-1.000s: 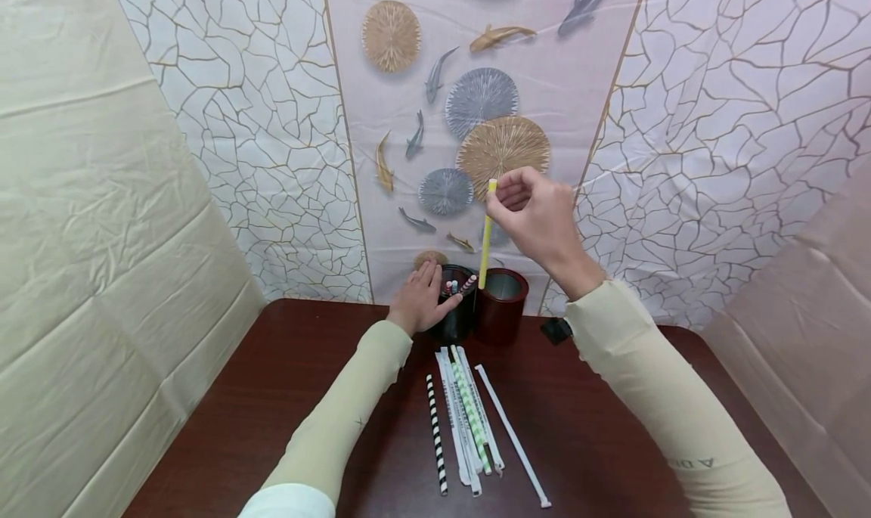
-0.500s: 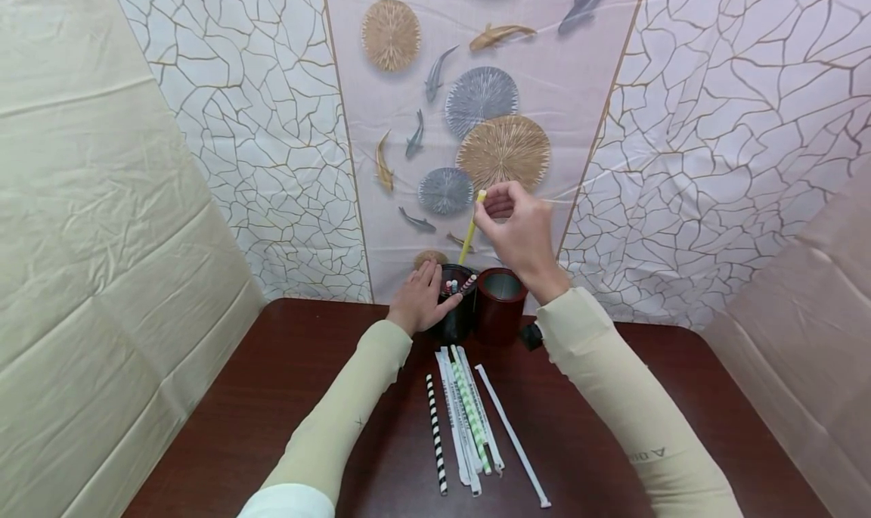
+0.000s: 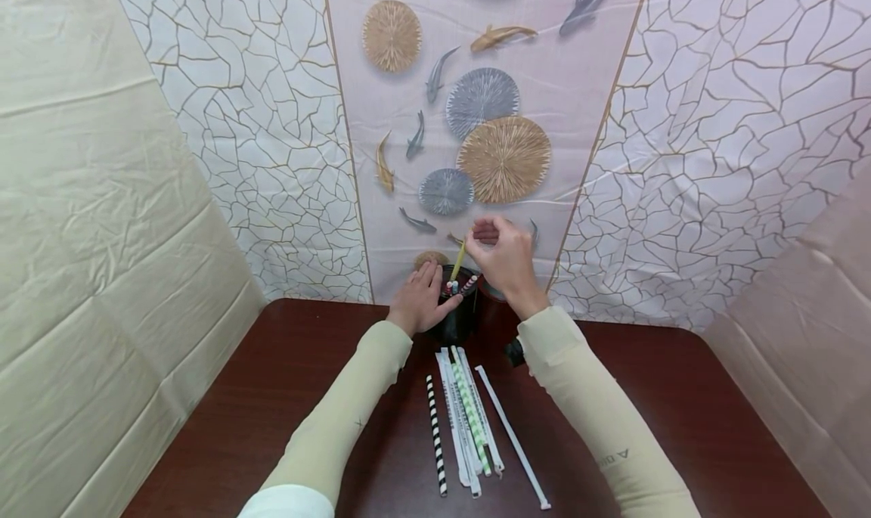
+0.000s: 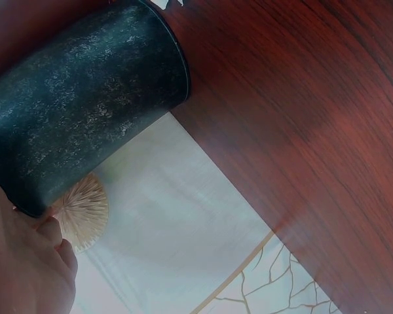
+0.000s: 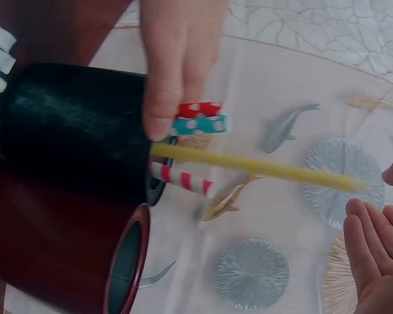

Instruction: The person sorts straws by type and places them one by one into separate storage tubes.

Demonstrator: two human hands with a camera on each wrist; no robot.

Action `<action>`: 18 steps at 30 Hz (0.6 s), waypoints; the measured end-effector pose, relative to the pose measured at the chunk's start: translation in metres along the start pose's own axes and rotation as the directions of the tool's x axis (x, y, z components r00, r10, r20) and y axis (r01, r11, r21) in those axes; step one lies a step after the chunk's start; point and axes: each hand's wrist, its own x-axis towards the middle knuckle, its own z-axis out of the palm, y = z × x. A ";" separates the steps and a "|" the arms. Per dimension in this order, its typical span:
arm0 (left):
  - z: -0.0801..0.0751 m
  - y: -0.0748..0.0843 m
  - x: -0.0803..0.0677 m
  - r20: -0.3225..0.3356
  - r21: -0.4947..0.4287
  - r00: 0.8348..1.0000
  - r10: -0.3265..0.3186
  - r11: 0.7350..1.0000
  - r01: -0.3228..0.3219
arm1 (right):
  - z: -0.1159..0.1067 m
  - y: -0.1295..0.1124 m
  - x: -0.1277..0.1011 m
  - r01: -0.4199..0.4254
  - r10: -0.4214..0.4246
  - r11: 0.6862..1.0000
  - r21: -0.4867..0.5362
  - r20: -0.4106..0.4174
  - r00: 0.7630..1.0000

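Note:
A black pen-holder-like cup (image 3: pixel 454 325) stands at the back of the table. My left hand (image 3: pixel 418 300) holds its rim, thumb across the near side and fingers along the far left. Inside the cup lean a red dotted straw (image 5: pixel 200 108), a teal dotted straw (image 5: pixel 200 125) and a red-and-white striped straw (image 5: pixel 183 178). A yellow straw (image 5: pixel 262 167) has its lower end in the cup and slants up. Around its blurred upper end, the thumb and fingers of my right hand (image 3: pixel 503 255) are spread apart, seemingly without touching it.
A red-brown cup (image 5: pixel 59 229) stands against the black one, mostly hidden by my right hand in the head view. Nearer lie a black-striped straw (image 3: pixel 436 435), several wrapped and green-striped straws (image 3: pixel 469 412), and a lone wrapped straw (image 3: pixel 512 435). Patterned cloth (image 3: pixel 435 147) hangs behind.
My right hand has moved left and down from above the red-brown cup, bringing the yellow straw into the black cup, and its fingers have come off the straw. The left hand stays put.

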 end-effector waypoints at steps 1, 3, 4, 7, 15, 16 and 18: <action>0.000 0.000 0.000 -0.003 -0.001 1.000 0.001 1.000 -0.001 | 0.001 0.001 -0.002 -0.010 0.010 1.000 0.002 0.010 1.000; 0.000 0.000 0.000 -0.010 -0.002 1.000 0.005 1.000 -0.005 | 0.000 0.004 -0.005 -0.018 0.018 1.000 0.003 0.020 1.000; 0.000 0.000 -0.001 -0.014 -0.003 1.000 0.008 1.000 -0.008 | 0.000 0.005 -0.006 -0.013 0.013 1.000 0.006 0.022 1.000; -0.001 0.001 -0.002 -0.022 -0.002 1.000 0.013 1.000 -0.013 | -0.004 0.008 -0.008 0.015 -0.015 1.000 0.004 0.024 1.000; -0.003 0.001 -0.004 -0.022 -0.008 1.000 0.019 1.000 -0.020 | -0.020 0.008 -0.016 0.020 -0.016 0.999 -0.046 0.082 0.997; -0.003 0.001 -0.004 -0.021 -0.010 1.000 0.020 1.000 -0.020 | -0.022 0.008 -0.017 0.016 -0.010 0.998 -0.055 0.093 0.996; -0.003 0.001 -0.005 -0.020 -0.012 1.000 0.020 1.000 -0.020 | -0.026 0.007 -0.020 0.004 0.004 0.998 -0.070 0.120 0.993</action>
